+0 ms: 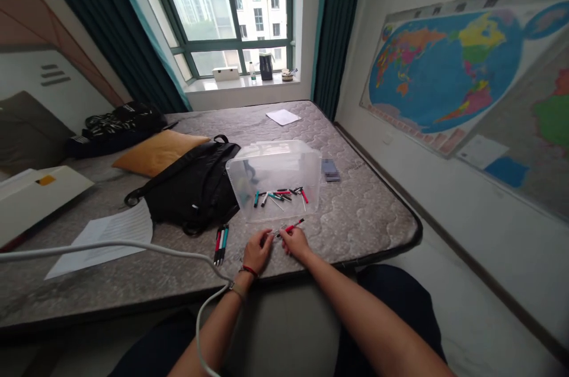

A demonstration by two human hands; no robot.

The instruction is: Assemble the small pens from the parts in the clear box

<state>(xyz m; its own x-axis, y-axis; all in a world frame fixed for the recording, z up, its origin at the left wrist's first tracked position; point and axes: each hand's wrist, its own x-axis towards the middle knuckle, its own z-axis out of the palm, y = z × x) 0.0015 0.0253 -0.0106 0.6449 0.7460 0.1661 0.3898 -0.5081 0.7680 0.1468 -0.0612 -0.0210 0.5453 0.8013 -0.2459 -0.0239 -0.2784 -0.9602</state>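
My right hand (294, 242) grips a red-and-black pen (293, 226), its black end pointing up to the right. Close beside it, my left hand (258, 251) is closed in a pinch at the pen's near end; whatever small piece is between those fingertips is too small to make out. Just beyond both hands, a clear plastic box (275, 166) lies with its opening towards me. Inside it are several loose pen parts (280, 195) in red, teal, black and white. To the left of my left hand, several pens (221, 244) lie side by side on the mattress.
A black backpack (195, 187) lies left of the box, with an orange cushion (162, 150) behind it. Printed paper (106, 235) rests at the left. A blue-grey packet (329, 170) is right of the box. A white cable (133, 245) crosses to my left wrist. The mattress (368, 217) ends before my knees.
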